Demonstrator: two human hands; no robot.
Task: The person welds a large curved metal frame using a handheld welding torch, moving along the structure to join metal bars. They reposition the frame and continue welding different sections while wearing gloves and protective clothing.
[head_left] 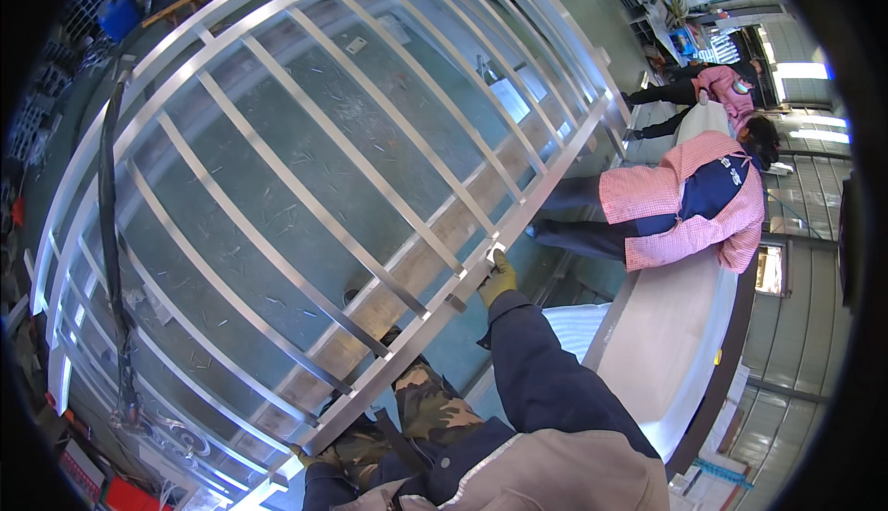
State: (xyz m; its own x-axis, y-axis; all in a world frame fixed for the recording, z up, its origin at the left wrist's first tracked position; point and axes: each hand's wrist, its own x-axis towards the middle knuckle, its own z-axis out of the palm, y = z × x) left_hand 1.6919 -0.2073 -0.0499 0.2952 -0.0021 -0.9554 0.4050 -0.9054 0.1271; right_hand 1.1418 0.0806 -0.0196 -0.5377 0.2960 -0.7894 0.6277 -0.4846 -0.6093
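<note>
I judge this as steadying the metal frame [413, 338], spread before the wearer. The right hand [499, 280] grips its near rail; the left hand [312, 459], farther left there, I can't tell. Next likely needs even two-handed support.

From my remote seat, at 3 o'clock, a person in pink checks and dark trousers [684, 192] stands with their back to me. Beyond, at 2 o'clock, is another person in pink [721, 83], partly hidden. Farther out the same way, bright ceiling lights [803, 71] glow. A long, pale, plastic-wrapped stack [668, 331] lies at 4 o'clock, before a grey panelled wall [786, 335]. A blue bin [117, 14] sits at 10 o'clock, a red object [134, 494] near 8. Pale scraps [324, 109] litter the green floor [268, 141].
</note>
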